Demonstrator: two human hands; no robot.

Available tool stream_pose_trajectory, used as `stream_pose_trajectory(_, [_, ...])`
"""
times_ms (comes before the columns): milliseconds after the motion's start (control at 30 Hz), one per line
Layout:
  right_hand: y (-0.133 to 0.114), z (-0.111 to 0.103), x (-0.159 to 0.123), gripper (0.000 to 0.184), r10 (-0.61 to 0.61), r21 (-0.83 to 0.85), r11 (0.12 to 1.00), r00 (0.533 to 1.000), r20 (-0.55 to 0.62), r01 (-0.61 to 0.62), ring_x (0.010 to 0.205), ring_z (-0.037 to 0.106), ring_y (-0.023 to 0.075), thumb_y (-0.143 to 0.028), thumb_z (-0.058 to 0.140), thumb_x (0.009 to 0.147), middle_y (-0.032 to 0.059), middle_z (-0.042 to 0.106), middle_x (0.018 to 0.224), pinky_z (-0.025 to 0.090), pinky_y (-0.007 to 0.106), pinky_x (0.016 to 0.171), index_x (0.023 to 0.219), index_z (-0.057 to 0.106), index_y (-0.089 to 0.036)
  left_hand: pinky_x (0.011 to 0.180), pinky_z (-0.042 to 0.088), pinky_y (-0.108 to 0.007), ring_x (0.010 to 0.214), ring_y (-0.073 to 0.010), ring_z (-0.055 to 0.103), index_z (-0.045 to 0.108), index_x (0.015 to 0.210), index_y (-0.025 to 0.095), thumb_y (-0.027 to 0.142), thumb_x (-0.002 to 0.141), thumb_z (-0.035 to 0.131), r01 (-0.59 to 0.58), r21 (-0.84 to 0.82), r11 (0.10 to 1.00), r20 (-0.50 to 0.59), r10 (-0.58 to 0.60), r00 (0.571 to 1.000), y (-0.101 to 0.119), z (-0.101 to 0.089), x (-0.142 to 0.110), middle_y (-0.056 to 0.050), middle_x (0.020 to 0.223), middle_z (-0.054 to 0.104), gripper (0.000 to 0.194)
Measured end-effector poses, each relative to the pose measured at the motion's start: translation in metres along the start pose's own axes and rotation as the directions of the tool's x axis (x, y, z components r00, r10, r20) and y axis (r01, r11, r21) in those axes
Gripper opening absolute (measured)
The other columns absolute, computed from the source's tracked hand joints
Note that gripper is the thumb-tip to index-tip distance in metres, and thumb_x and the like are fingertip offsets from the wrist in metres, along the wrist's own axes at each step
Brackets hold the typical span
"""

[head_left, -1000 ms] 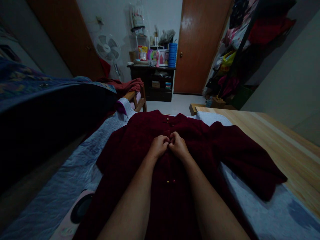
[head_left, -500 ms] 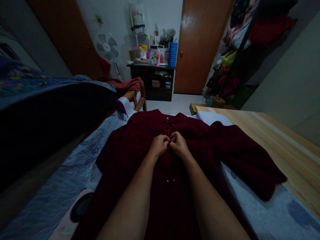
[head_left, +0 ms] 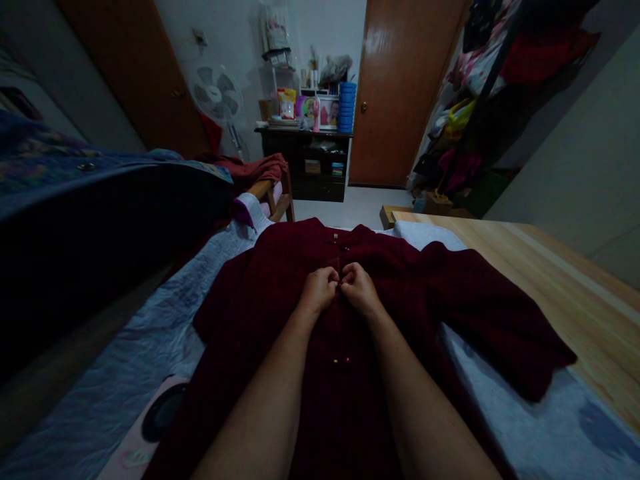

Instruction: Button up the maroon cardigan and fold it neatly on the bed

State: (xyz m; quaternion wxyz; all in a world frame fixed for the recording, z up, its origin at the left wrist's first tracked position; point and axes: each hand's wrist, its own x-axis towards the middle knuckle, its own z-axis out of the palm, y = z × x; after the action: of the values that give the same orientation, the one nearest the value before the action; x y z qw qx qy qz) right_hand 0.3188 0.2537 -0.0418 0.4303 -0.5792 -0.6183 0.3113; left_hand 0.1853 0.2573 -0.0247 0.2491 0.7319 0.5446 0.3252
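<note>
A dark red quilted jacket [head_left: 260, 307] lies spread flat on a pale blue sheet [head_left: 150, 333] in front of me, its sleeves out to both sides. Small bright buttons run down its middle, one pair [head_left: 341, 361] showing between my forearms and another [head_left: 336, 237] near the collar. My left hand [head_left: 319, 291] and my right hand [head_left: 359, 289] meet at the jacket's front seam, both closed in a pinch on the cloth edges, knuckle to knuckle. What lies under the fingertips is hidden.
A light wooden table top [head_left: 555, 267] runs along the right. Dark blue clothing [head_left: 90, 200] is heaped at the left. Farther off stand a wooden chair [head_left: 275, 193], a fan [head_left: 216, 97], a dark cabinet [head_left: 313, 160] with clutter, a door [head_left: 400, 87] and a clothes rack [head_left: 480, 87].
Both hands stay pinched together at the same spot on the jacket's front; only slight finger shifts and a tiny camera drift show.
</note>
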Motion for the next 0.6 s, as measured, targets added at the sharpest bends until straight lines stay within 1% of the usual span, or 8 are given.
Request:
stream_pose_trajectory(200, [0.0008, 0.0002, 0.0008, 0.032, 0.03, 0.032, 0.999, 1.0, 0.007, -0.03, 0.06, 0.051, 0.0121, -0.014, 0.052, 0.057, -0.0063, 0.055, 0.065, 0.038, 0.023, 0.059, 0.089, 0.051, -0.021, 0.074, 0.044, -0.024, 0.075, -0.0148, 0.061, 0.066, 0.073, 0.018, 0.004, 0.073, 0.054, -0.012, 0.056, 0.998, 0.006, 0.012, 1.0, 0.0008, 0.0009, 0.0007, -0.002, 0.077, 0.068, 0.018])
stream_pose_trajectory(433, [0.0025, 0.0013, 0.0017, 0.037, 0.052, 0.075, 0.996, 0.998, 0.02, -0.053, 0.06, 0.051, 0.0114, -0.013, 0.053, 0.057, -0.0061, 0.055, 0.066, 0.039, 0.021, 0.057, 0.094, 0.052, -0.02, 0.078, 0.044, -0.025, 0.08, -0.0159, 0.062, 0.068, 0.077, 0.017, 0.004, 0.074, 0.054, -0.017, 0.091, 0.996, 0.018, 0.016, 1.0, -0.0002, 0.001, 0.0019, -0.004, 0.083, 0.07, 0.019])
stream_pose_trajectory(600, [0.005, -0.0003, 0.0041, 0.033, 0.061, 0.063, 0.996, 0.997, 0.051, -0.064, 0.061, 0.052, 0.0114, -0.012, 0.052, 0.06, -0.0053, 0.057, 0.067, 0.039, 0.021, 0.057, 0.092, 0.054, -0.02, 0.076, 0.044, -0.024, 0.079, -0.0148, 0.061, 0.068, 0.078, 0.017, 0.002, 0.071, 0.054, -0.053, 0.079, 0.995, 0.087, 0.046, 0.995, -0.0012, -0.0036, 0.0034, -0.003, 0.082, 0.068, 0.022])
